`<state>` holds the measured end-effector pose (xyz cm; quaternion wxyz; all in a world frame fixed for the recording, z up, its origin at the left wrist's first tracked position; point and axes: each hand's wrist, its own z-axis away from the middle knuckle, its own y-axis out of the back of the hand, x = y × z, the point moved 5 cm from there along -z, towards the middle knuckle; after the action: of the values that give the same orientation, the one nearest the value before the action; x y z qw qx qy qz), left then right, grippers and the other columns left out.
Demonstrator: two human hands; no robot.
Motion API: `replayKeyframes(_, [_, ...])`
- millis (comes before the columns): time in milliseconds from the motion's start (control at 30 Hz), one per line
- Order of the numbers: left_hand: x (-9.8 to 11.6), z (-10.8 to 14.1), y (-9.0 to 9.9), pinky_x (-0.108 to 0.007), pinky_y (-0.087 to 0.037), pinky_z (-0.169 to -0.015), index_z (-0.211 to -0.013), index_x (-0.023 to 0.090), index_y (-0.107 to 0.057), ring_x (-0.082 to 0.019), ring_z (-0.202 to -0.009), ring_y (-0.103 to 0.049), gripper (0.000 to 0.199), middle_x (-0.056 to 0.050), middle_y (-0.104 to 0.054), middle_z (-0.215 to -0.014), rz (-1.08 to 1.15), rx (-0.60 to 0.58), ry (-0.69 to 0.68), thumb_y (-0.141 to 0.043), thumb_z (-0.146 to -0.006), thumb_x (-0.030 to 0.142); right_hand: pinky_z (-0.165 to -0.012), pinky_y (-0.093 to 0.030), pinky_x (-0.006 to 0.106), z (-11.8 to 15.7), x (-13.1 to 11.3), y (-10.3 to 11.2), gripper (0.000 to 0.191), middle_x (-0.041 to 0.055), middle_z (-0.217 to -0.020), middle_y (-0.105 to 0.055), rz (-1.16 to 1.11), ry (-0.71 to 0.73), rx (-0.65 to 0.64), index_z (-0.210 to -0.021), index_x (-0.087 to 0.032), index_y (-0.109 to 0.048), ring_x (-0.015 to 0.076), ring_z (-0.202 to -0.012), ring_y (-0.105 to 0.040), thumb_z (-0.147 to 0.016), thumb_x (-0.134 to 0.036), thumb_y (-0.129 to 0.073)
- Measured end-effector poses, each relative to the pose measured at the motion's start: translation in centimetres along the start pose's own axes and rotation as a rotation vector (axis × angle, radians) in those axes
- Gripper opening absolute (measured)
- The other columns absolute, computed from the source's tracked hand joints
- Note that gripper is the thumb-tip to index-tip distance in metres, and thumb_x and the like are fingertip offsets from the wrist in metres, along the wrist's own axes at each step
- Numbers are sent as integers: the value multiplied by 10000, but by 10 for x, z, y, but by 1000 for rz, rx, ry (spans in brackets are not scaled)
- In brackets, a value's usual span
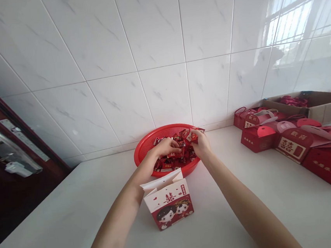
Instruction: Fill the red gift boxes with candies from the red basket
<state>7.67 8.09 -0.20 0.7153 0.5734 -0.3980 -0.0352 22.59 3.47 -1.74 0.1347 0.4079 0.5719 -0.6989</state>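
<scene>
Nearest you stood the open gift box (169, 203), your left hand (165, 146) pinching sweets in the red basket (144, 145), your right hand (200, 142) clutching several candy packets (192, 134); overfilled, that grip could have spilled some.

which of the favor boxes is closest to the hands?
The white-and-red box with the cartoon couple, standing open alone just in front of the red basket between the forearms. The other boxes, all solid red, sit clustered far off to the right.

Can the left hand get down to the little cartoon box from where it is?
Probably yes. The left hand is in the red basket among the candies, and the open cartoon box stands just in front of the basket with nothing between them.
</scene>
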Motion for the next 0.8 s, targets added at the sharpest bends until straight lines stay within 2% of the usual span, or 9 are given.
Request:
replayKeyframes(167, [-3, 0, 14, -294, -472, -662, -854, 172, -769, -228, -784, -658, 435, -67, -757, -852, 137, 168, -42, -692, -720, 579, -510, -475, 234, 0, 2, 0, 170, -33, -629, -651, -61, -65, 4, -679, -209, -582, 133, -607, -609, -548, -200, -690])
replayKeyframes(400, [-6, -2, 22, -283, -452, -613, -766, 161, -723, -205, -718, -616, 487, -52, -703, -730, 193, 356, -55, -632, -772, 640, -525, -489, 224, 0, 4, -1, 129, -36, -636, -664, -79, -88, -28, -649, -202, -587, 119, -602, -620, -580, -163, -689])
replayKeyframes(667, [-4, 2, 24, -275, -429, -589, -671, 169, -665, -187, -666, -585, 484, -26, -635, -622, 210, 451, -44, -620, -784, 637, -548, -516, 265, 7, 4, -9, 171, 13, -655, -697, -25, -170, -185, -641, -182, -612, 188, -689, -686, -564, -126, -754])
replayKeyframes(800, [-2, 4, 24, -272, -407, -582, -640, 175, -624, -166, -634, -545, 505, -17, -616, -630, 221, 473, -61, -620, -760, 666, -565, -513, 259, 10, 3, -11, 180, 18, -662, -695, -5, -187, -212, -649, -169, -623, 171, -673, -670, -561, -138, -777])
